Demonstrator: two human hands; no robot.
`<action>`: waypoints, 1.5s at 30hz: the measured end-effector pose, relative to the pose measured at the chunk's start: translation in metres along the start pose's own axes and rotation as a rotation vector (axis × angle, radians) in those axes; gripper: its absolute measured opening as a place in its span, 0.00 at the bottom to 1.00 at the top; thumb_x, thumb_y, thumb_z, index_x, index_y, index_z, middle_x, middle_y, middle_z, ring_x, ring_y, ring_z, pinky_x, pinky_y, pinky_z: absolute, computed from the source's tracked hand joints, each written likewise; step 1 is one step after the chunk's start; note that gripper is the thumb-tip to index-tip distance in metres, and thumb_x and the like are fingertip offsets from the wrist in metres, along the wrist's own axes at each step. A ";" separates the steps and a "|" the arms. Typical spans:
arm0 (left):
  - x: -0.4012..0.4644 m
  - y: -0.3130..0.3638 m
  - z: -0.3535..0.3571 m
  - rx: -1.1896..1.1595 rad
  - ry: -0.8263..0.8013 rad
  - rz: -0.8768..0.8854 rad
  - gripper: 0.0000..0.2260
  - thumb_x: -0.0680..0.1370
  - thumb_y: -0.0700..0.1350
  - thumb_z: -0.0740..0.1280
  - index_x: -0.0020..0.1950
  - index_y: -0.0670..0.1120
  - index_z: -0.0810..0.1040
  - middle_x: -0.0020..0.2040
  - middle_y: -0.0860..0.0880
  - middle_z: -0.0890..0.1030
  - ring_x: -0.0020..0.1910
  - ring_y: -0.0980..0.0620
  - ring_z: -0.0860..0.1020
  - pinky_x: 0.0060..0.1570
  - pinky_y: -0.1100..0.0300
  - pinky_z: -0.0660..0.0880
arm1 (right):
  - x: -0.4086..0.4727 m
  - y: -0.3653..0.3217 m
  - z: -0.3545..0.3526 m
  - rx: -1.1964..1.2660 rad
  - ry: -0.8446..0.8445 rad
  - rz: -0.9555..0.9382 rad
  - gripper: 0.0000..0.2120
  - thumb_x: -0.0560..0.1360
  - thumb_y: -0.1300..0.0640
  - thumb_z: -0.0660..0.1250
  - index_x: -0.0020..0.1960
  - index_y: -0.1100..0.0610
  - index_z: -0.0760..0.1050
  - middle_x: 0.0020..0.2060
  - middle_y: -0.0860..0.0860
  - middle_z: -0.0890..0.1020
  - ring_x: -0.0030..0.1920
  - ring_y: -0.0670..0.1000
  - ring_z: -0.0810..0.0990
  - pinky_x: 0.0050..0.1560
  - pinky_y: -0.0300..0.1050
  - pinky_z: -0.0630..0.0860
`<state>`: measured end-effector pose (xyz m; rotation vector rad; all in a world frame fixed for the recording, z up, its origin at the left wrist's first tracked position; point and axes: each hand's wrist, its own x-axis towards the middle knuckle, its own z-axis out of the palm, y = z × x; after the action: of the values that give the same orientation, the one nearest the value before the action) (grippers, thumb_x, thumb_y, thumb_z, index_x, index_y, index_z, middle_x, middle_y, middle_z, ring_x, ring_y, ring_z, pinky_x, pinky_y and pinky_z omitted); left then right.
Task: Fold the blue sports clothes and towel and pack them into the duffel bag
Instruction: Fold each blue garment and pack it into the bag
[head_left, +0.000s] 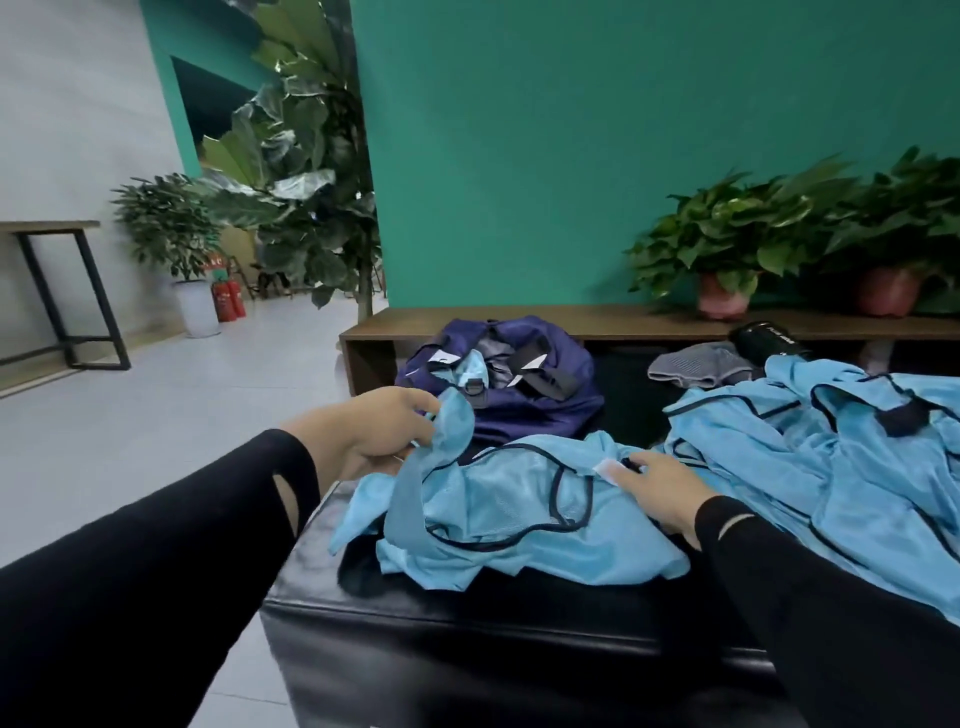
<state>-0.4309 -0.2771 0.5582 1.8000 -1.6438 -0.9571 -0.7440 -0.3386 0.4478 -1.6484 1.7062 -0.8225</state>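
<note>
A light blue mesh sports vest (519, 525) with dark trim lies crumpled on the black padded bench (467, 618). My left hand (384, 431) grips one of its shoulder straps and lifts it at the left. My right hand (660, 488) presses flat on the vest near its white label. Behind it stands the navy duffel bag (524, 400), open, with a bit of blue cloth showing inside. More blue sports clothes (841, 467) lie heaped at the right.
A grey folded cloth (701, 366) and a black bottle (769, 340) lie behind the heap. A low wooden shelf (597, 317) carries two potted plants (727, 249) against the green wall. Tiled floor, a tall plant and fire extinguishers (228, 301) are at the left.
</note>
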 end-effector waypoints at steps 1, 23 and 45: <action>0.000 0.000 0.002 0.025 0.051 0.009 0.10 0.80 0.36 0.63 0.57 0.48 0.78 0.40 0.46 0.76 0.30 0.49 0.73 0.32 0.58 0.74 | 0.002 -0.001 0.001 0.031 -0.017 0.011 0.19 0.75 0.43 0.72 0.53 0.59 0.81 0.46 0.58 0.84 0.41 0.56 0.81 0.37 0.49 0.75; -0.038 0.051 -0.037 1.005 0.431 0.408 0.17 0.80 0.35 0.62 0.68 0.44 0.77 0.58 0.46 0.78 0.59 0.44 0.78 0.50 0.57 0.72 | -0.064 -0.128 -0.140 0.109 0.352 -0.519 0.22 0.76 0.49 0.73 0.33 0.62 0.70 0.23 0.43 0.72 0.26 0.46 0.67 0.33 0.43 0.66; -0.148 0.134 -0.093 -0.536 0.704 0.591 0.09 0.84 0.44 0.56 0.59 0.45 0.74 0.59 0.47 0.80 0.56 0.52 0.81 0.57 0.46 0.81 | -0.143 -0.189 -0.224 0.481 0.664 -0.567 0.09 0.77 0.62 0.61 0.47 0.65 0.79 0.41 0.59 0.82 0.31 0.57 0.83 0.29 0.49 0.80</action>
<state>-0.4439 -0.1561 0.7415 1.0130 -1.1880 -0.3651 -0.8004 -0.1971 0.7364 -1.6102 1.2364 -2.0544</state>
